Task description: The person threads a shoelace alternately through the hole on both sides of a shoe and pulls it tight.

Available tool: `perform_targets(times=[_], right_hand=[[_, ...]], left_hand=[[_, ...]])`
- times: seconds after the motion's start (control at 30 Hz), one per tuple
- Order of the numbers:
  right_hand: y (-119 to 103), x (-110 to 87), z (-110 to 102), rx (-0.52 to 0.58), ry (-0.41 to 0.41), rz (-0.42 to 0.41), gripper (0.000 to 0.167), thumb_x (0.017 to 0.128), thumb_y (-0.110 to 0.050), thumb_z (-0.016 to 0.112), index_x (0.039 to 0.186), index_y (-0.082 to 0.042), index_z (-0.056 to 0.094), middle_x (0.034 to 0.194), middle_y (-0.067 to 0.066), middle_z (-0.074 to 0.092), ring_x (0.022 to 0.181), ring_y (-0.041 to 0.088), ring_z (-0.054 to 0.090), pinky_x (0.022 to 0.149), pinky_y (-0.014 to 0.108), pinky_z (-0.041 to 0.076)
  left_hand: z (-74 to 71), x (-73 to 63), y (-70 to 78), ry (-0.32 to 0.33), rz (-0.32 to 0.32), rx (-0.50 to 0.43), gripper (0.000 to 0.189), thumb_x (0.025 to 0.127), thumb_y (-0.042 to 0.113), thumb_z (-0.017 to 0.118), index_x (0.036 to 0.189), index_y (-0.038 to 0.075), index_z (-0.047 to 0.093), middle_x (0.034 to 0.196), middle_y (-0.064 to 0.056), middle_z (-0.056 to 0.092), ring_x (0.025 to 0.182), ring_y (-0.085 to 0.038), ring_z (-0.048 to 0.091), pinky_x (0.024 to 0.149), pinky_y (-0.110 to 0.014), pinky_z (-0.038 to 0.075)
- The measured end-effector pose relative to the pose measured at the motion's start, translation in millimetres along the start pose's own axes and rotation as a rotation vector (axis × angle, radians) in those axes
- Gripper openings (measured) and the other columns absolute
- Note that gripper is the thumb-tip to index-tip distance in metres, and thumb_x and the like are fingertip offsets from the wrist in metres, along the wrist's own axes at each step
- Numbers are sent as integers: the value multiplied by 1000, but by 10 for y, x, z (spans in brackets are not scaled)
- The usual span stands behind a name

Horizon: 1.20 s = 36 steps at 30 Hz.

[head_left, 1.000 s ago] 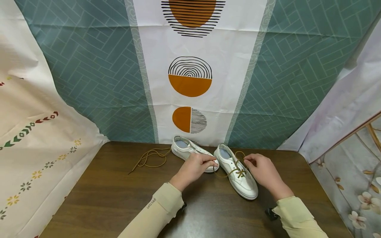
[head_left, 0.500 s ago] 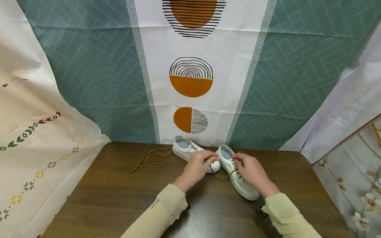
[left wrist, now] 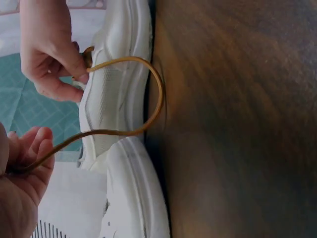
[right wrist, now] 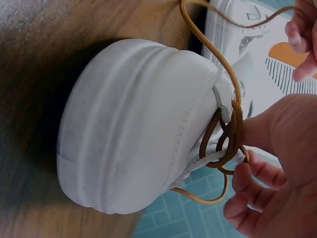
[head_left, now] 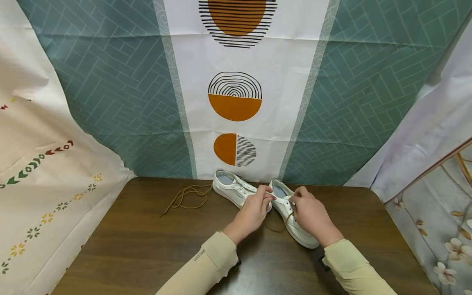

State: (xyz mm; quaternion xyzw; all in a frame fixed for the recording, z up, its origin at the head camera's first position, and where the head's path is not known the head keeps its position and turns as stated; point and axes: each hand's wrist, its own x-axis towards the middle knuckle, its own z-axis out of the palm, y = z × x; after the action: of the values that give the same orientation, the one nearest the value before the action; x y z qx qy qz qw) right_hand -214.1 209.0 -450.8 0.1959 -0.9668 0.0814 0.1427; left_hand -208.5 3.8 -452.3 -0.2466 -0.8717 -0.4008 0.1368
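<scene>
A white sneaker [head_left: 304,238] stands on the table, toe angled toward me, with a brown shoelace [right wrist: 218,55] threaded through its front eyelets. My left hand [head_left: 252,213] pinches the free end of that lace, left of the shoe's opening. From there the lace sags in a loop [left wrist: 161,94] back to the shoe. At the throat of the same sneaker, my right hand [head_left: 311,214] pinches the tongue [right wrist: 239,155] beside the crossed lace, thumb and fingertips close together. The second white sneaker [head_left: 236,195], its eyelets unlaced, lies partly behind my left hand.
Another brown shoelace [head_left: 189,196] lies loosely coiled on the wooden table [head_left: 147,246], left of the shoes. A patterned cloth [head_left: 236,57] hangs along the table's back edge. Printed drapes [head_left: 44,172] flank both sides.
My right hand has moved left from beside the sneaker, with the lace, to its throat. My left hand has shifted slightly right and turned, still holding the lace end. The sneakers stay in place.
</scene>
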Motion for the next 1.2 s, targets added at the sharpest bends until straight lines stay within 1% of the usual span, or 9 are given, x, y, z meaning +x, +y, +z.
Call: perform_targets(times=[0.1,0.17,0.23,0.3,0.47,0.67,0.77,0.93,1.2], right_hand=[[35,8,9,89,-57,26,18,85,-10,63,102,-10,69,111,8,48,78,16,55,58,28,45],[58,16,9,164,-106,55,16,87,-8,60,101,-11,67,115,8,44,73,12,53,57,24,42],[78,24,1,230,-152,81,14,89,-8,57,100,-12,65,117,7,41,69,10,50,55,22,40],[90,30,-5,264,-175,99,12,90,-8,56,97,-15,64,118,6,39,68,9,49,55,21,39],[104,29,-19,266,-170,93,13,89,-8,59,93,-17,66,117,5,40,69,11,49,57,23,40],[98,34,-45,276,-172,56,14,88,-8,62,96,-16,70,117,8,44,79,15,52,62,25,42],[102,35,-48,286,-183,50,12,88,-9,63,95,-15,71,119,9,44,83,16,54,65,27,44],[112,28,-43,291,-188,43,13,87,-8,64,95,-16,71,119,8,43,87,16,54,67,28,45],[81,17,-73,309,-193,26,13,89,-7,61,94,-15,69,118,9,41,83,15,51,65,25,44]], left_hand=[[40,-3,-25,48,-1,-48,10,97,21,49,104,15,54,80,1,68,64,0,54,59,-13,43],[65,-4,-42,82,-8,-58,9,94,24,54,98,17,60,78,3,66,65,2,53,59,-13,43],[94,-3,-56,110,-16,-75,9,92,23,58,94,17,65,81,6,67,69,2,55,62,-13,45],[127,-2,-68,118,-19,-66,10,91,22,60,93,16,68,84,8,68,72,2,57,65,-13,46],[243,-14,-73,69,-22,-42,10,91,15,60,95,12,69,84,5,70,74,2,59,66,-12,47],[357,-33,-39,29,-27,-61,10,90,15,62,97,14,68,88,7,71,79,6,60,69,-9,47],[389,-40,-3,24,-19,-64,10,89,15,61,95,15,70,88,7,71,78,7,60,69,-8,46],[446,-61,11,36,-8,-28,10,88,15,62,91,16,71,84,9,71,75,8,59,67,-6,45],[462,-78,16,57,-48,13,9,84,15,63,85,17,72,72,14,64,62,7,51,56,-7,39]])
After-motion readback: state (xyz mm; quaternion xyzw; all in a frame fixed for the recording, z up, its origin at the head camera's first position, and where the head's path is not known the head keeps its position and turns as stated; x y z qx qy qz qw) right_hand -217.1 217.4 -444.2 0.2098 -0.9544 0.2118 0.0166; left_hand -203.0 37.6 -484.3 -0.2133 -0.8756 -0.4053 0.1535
